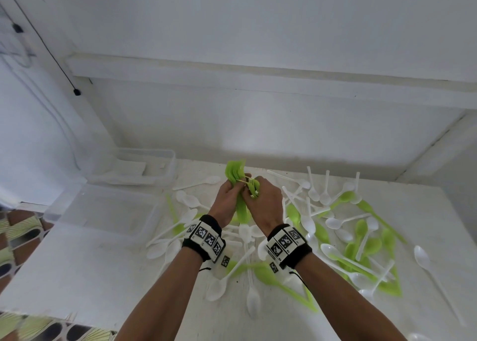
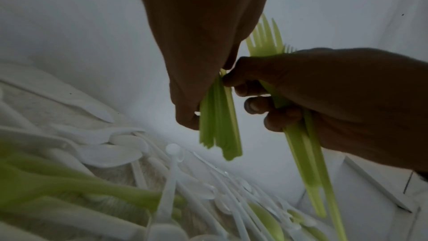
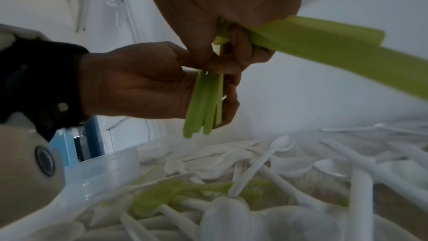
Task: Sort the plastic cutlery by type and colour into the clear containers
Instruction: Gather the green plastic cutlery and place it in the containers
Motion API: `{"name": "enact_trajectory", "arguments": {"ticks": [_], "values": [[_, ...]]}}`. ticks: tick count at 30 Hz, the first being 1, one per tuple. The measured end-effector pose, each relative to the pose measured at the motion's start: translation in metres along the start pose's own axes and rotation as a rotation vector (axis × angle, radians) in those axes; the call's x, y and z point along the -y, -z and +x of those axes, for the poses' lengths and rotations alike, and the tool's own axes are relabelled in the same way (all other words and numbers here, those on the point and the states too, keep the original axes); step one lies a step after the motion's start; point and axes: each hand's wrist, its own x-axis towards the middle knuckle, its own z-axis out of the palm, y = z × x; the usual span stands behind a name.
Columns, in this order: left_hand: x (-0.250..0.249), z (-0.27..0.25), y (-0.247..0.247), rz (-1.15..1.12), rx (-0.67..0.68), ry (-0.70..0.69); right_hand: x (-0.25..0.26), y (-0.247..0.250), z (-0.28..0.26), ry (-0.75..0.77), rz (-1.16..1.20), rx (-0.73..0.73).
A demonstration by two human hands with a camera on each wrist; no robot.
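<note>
Both hands are raised close together above the pile. My left hand grips a bundle of green spoons, bowls up and handles hanging below the fist. My right hand grips a bunch of green forks, tines up and handles pointing down. In the right wrist view the right hand's fingers touch the top of the spoon handles held by the left hand. Loose white spoons and green spoons lie scattered on the white table.
Two clear containers stand at the table's left: a near one and a far one. A white wall rises just behind the table. The table's left edge drops to a patterned floor. Cutlery covers the centre and right.
</note>
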Motion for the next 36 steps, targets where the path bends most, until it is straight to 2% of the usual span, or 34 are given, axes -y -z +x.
{"name": "enact_trajectory", "arguments": {"ticks": [3, 5, 9, 13, 15, 18, 23, 26, 29, 36], "values": [[-0.005, -0.002, 0.005, -0.009, 0.043, 0.006, -0.004, 0.001, -0.001, 0.096, -0.085, 0.056], [-0.005, -0.003, 0.005, 0.021, 0.049, -0.014, -0.005, 0.002, -0.003, 0.08, -0.048, 0.066], [-0.004, -0.003, 0.005, 0.029, -0.029, -0.017, 0.001, 0.012, -0.003, -0.192, 0.219, 0.164], [-0.005, -0.003, 0.007, -0.006, -0.021, 0.094, 0.005, 0.02, 0.006, -0.419, 0.498, 0.191], [-0.005, -0.004, 0.008, 0.019, -0.057, 0.128, 0.004, 0.021, 0.014, -0.573, 0.661, 0.243], [-0.003, -0.006, 0.01, 0.077, -0.119, 0.074, 0.004, 0.024, 0.021, -0.719, 0.748, 0.288], [-0.008, -0.009, 0.01, 0.084, -0.117, 0.099, 0.0, 0.024, 0.018, -0.685, 0.806, 0.296], [-0.008, -0.012, 0.012, 0.109, -0.033, 0.125, -0.001, 0.025, 0.014, -0.685, 0.9, 0.252], [-0.005, -0.016, 0.015, 0.123, 0.025, 0.131, 0.0, 0.023, 0.012, -0.67, 0.893, 0.253], [-0.005, -0.017, 0.011, 0.011, -0.031, 0.156, -0.001, 0.019, 0.007, -0.697, 0.862, 0.305]]}}
